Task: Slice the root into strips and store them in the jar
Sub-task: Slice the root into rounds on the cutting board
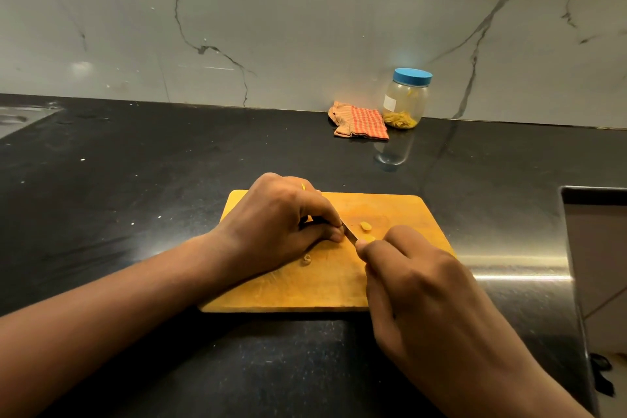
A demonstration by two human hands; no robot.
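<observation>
Lying yellow root piece (365, 226), wooden board (400, 214)

Knife blade (350, 233), centre of frame: only a short stretch shows between the hands; its handle is hidden inside the right hand (420, 288). The left hand (281, 227) covers whatever its fingertips pin. Small scrap (307, 260) on the cutting board (305, 295): too small to identify. Sink (20, 115), upper left, and steel basin (593, 200), right: cut off by the frame's edges.

The cutting board (305, 288) lies on the counter (135, 180); behind it, cloth (359, 120) left of jar (405, 98).
</observation>
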